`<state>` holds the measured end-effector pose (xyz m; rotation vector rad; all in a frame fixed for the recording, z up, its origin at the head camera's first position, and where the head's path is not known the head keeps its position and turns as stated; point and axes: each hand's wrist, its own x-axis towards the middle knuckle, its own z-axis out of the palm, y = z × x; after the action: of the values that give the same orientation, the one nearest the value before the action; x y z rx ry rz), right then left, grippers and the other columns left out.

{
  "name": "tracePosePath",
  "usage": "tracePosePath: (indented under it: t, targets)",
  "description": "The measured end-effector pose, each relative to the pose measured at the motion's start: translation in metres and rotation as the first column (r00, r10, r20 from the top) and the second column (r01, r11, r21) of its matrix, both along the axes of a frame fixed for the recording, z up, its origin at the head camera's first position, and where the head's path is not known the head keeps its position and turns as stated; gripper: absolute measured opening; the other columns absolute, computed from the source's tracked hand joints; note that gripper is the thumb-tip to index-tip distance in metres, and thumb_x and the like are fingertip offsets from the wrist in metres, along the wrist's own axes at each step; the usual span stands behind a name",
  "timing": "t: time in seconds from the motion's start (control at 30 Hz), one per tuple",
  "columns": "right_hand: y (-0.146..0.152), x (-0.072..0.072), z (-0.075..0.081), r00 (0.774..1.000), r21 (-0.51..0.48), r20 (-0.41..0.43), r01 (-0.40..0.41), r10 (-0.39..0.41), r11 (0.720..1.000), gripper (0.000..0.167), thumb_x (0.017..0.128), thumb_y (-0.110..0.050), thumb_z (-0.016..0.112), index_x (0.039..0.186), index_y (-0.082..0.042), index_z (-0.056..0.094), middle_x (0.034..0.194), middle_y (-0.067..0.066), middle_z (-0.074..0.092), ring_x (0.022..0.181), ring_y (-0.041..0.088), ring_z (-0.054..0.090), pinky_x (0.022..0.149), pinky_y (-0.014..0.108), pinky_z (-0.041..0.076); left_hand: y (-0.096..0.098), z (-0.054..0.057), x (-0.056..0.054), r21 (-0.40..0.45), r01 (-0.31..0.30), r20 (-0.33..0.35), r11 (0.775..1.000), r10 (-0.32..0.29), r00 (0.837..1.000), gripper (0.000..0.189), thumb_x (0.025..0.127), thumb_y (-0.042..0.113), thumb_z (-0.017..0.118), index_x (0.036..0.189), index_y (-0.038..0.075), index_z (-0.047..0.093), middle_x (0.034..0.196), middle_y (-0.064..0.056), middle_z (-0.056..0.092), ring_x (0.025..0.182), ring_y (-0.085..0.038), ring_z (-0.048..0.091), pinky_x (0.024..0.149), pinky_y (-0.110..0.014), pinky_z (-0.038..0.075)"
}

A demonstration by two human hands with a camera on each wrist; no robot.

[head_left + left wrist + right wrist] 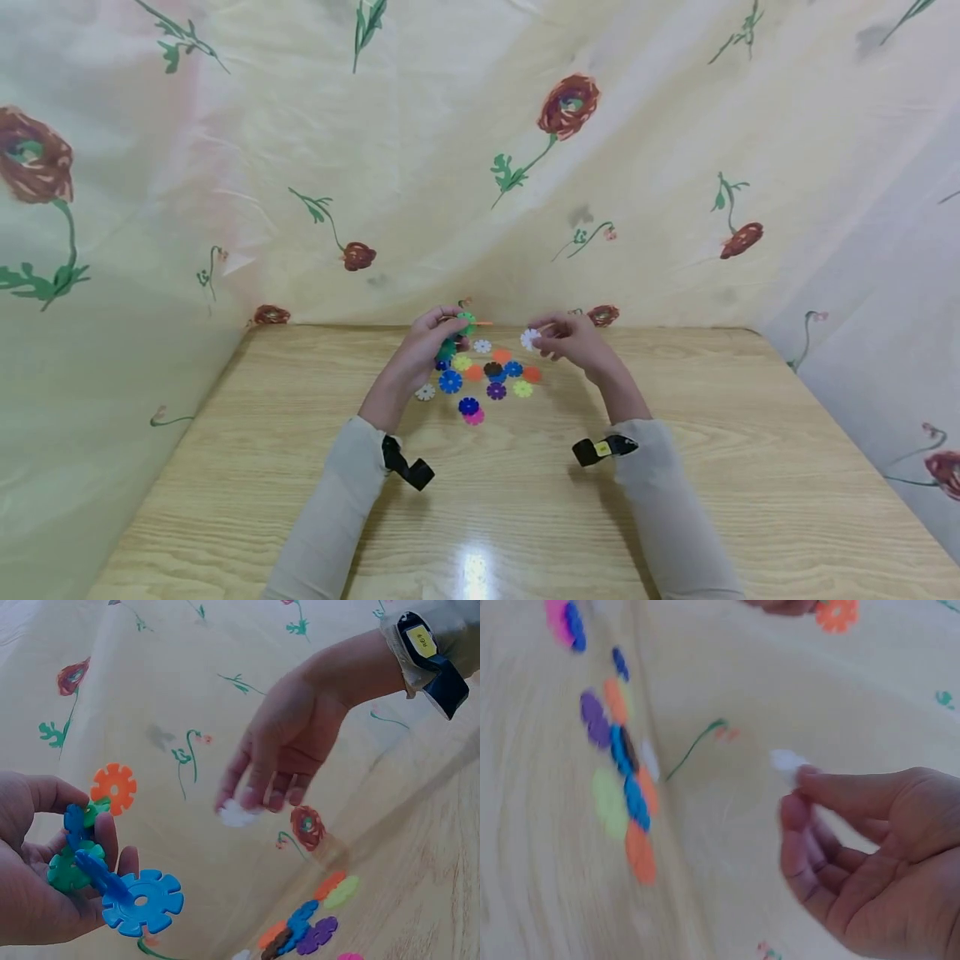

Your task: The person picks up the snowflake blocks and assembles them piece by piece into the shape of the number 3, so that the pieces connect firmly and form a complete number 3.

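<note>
My left hand [418,354] grips a joined chain of toothed plastic snowflake discs above the far part of the table. In the left wrist view, a large blue disc [161,886] forms its lower end, green discs [66,874] and more blue ones sit between the fingers, and an orange disc [103,780] sticks out at the top. Part of the chain is hidden by the fingers. To the right, apart from the chain, my right hand [581,343] pinches a single white snowflake disc [528,335] between thumb and fingertips, its other fingers loosely curled.
Loose discs lie spread on the wooden table [525,500] below and between the hands, among them a purple disc [497,391], a brown disc [492,368] and a pink disc [476,418]. A flowered cloth [450,167] hangs behind the table's far edge.
</note>
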<state>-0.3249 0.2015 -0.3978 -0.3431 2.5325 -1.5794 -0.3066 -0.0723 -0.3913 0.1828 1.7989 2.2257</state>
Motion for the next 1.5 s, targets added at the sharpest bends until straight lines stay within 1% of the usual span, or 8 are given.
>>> tracePosePath:
  t: [0.1,0.23,0.4,0.6,0.87,1.13,1.4,1.5]
  targets:
    - [-0.011,0.003,0.004,0.997,-0.094,-0.062,0.028,-0.034,0.995,0.03,0.098,-0.012,0.068,0.126,-0.001,0.067,0.1,0.017,0.069,0.084,0.029,0.068,0.073,0.034,0.06,0.001,0.0,-0.001,-0.002,0.004,-0.001,1.0,-0.004,1.0,0.018,0.105,0.018,0.057,0.12,0.008,0.057,0.101,0.0,0.059,0.09,-0.015,0.062,0.101,-0.038,0.055]
    - [-0.025,0.008,0.004,0.991,-0.19,-0.124,0.031,-0.055,0.981,0.028,0.098,-0.011,0.068,0.124,0.0,0.067,0.102,0.018,0.067,0.08,0.023,0.068,0.073,0.036,0.061,0.002,-0.001,-0.001,-0.008,0.004,0.002,1.0,-0.004,1.0,0.019,0.105,0.018,0.057,0.121,0.007,0.057,0.101,0.0,0.059,0.092,-0.016,0.062,0.104,-0.041,0.053]
    - [-0.038,0.013,0.004,0.991,-0.262,-0.126,0.017,-0.052,0.965,0.028,0.097,-0.009,0.069,0.121,0.004,0.062,0.098,0.011,0.067,0.074,0.013,0.068,0.069,0.029,0.06,0.001,-0.002,0.002,-0.004,-0.003,0.008,1.0,0.003,1.0,0.026,0.105,0.018,0.056,0.127,0.004,0.055,0.102,0.0,0.058,0.09,-0.014,0.061,0.093,-0.03,0.056]
    - [-0.043,0.017,0.008,0.992,-0.327,-0.128,-0.032,-0.01,0.945,0.027,0.097,-0.008,0.068,0.119,0.006,0.06,0.092,0.002,0.068,0.076,0.02,0.07,0.069,0.026,0.06,-0.001,-0.003,0.002,0.001,-0.006,0.003,1.0,0.006,1.0,0.026,0.106,0.018,0.056,0.127,0.003,0.054,0.102,0.0,0.055,0.087,-0.012,0.06,0.1,-0.037,0.053]
    - [-0.045,0.021,0.012,0.983,-0.343,-0.183,-0.087,0.025,0.935,0.029,0.097,-0.007,0.068,0.125,0.001,0.065,0.092,0.004,0.068,0.074,0.022,0.068,0.068,0.025,0.06,0.0,-0.004,0.001,-0.008,0.001,0.002,1.0,-0.001,1.0,0.019,0.106,0.02,0.056,0.12,0.008,0.057,0.1,0.001,0.056,0.088,-0.012,0.061,0.102,-0.039,0.052]
    - [-0.046,0.021,0.009,0.981,-0.328,-0.194,-0.084,0.02,0.941,0.028,0.097,-0.008,0.068,0.123,0.0,0.066,0.092,0.004,0.068,0.075,0.022,0.067,0.069,0.026,0.06,0.0,-0.004,0.002,-0.009,-0.007,-0.008,1.0,0.007,1.0,0.019,0.106,0.019,0.055,0.12,0.007,0.056,0.102,0.0,0.056,0.089,-0.012,0.06,0.091,-0.027,0.056]
    - [-0.046,0.022,0.008,0.98,-0.33,-0.199,-0.08,0.014,0.941,0.026,0.097,-0.008,0.069,0.122,0.0,0.067,0.091,0.006,0.067,0.074,0.025,0.067,0.068,0.025,0.06,0.003,-0.005,0.003,-0.004,0.003,-0.015,1.0,-0.003,1.0,0.016,0.106,0.019,0.055,0.118,0.009,0.056,0.101,0.0,0.056,0.088,-0.012,0.06,0.099,-0.035,0.054]
    - [-0.046,0.022,0.008,0.979,-0.325,-0.203,-0.082,0.016,0.942,0.026,0.097,-0.009,0.069,0.122,0.0,0.067,0.092,0.006,0.067,0.075,0.026,0.068,0.068,0.025,0.06,0.005,-0.004,0.004,0.0,0.007,-0.014,1.0,-0.007,1.0,0.014,0.106,0.018,0.055,0.117,0.009,0.056,0.101,0.0,0.055,0.087,-0.011,0.06,0.097,-0.033,0.054]
